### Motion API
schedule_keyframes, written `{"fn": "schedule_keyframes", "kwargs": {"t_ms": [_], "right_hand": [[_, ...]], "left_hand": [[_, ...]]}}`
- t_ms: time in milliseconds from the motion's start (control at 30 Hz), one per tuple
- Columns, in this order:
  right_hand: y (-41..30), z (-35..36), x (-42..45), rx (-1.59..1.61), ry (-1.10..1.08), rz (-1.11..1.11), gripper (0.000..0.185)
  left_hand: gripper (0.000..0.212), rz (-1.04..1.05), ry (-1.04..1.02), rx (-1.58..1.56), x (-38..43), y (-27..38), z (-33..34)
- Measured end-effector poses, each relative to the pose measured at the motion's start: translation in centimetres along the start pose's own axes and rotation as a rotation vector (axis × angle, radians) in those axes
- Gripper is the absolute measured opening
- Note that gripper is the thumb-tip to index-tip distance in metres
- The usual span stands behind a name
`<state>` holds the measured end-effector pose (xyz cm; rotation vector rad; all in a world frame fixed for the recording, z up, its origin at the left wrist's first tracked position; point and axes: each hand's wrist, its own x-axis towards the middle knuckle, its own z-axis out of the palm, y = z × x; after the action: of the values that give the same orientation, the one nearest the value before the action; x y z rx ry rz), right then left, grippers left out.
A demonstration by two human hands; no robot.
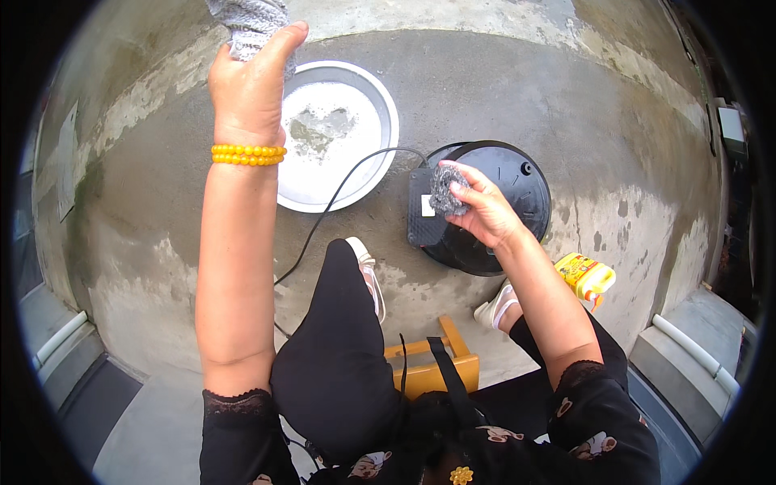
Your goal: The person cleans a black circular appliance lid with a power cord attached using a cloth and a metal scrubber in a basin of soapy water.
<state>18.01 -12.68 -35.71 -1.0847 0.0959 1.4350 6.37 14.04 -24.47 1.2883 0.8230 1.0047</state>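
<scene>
My left hand (251,91) stretches out at the upper left and grips a grey cloth (251,27) that bears writing; its far end is cut off by the picture's edge. In my right hand (482,209) is a metal scouring pad (448,189), pinched between thumb and fingers. Beyond my left wrist a round metal basin (391,121) of sudsy water stands on the concrete ground. Below my right hand lies a round black appliance (521,188), its underside apparently up, with a cord (330,206) running from it past the basin. The pad covers part of it.
A yellow detergent bottle (583,276) with an orange cap lies right of the appliance. A wooden stool (445,367) shows between my legs, with my shoes (367,267) on either side of it. White pipes (694,353) run along ledges at both sides.
</scene>
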Motion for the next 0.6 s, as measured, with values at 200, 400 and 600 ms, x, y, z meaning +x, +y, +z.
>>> {"fn": "schedule_keyframes", "kwargs": {"t_ms": [200,400,600], "right_hand": [[14.3,-5.5,-7.4,-0.045,0.108,0.427,0.034],[18.6,-6.1,-7.6,-0.365,0.238,0.377,0.037],[18.0,-7.1,-3.1,-1.033,0.188,-0.188,0.041]], "left_hand": [[0.023,-0.029,-0.332,0.195,-5.3,9.4,4.7],[0.019,-0.173,-0.334,0.008,-10.6,11.9,3.4],[0.015,-0.213,-0.129,-0.051,-11.4,9.7,0.6]]}}
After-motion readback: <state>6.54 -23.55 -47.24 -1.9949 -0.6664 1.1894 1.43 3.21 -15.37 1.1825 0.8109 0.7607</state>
